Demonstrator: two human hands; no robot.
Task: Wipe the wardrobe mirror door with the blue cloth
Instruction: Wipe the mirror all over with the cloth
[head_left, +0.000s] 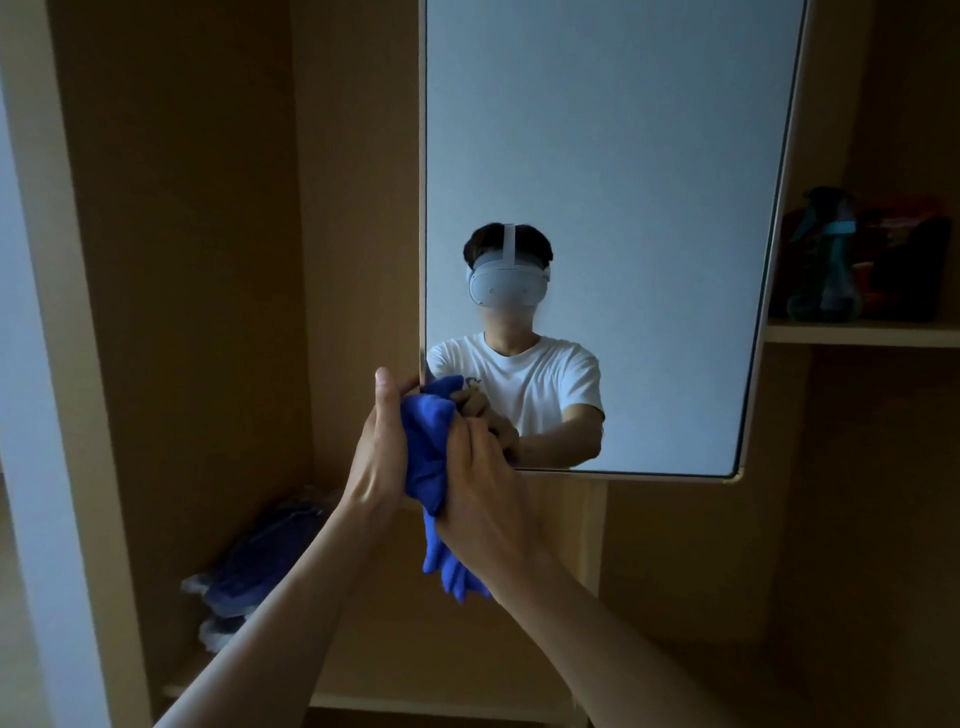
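**Soft cloth bunched in both hands at the mirror's lower corner**

The blue cloth (426, 452) is in the centre of the frame, held between both hands just at the lower left corner of the mirror door (597, 156). The left hand (379, 457) grips one side with the thumb up. The right hand (483, 483) curls its fingers round the bunch, and a loose tail hangs below. The cloth looks light and soft, so a folded pad under one palm probably works best. The glass is stiff, smooth and fragile, and the door may swing under pressure.
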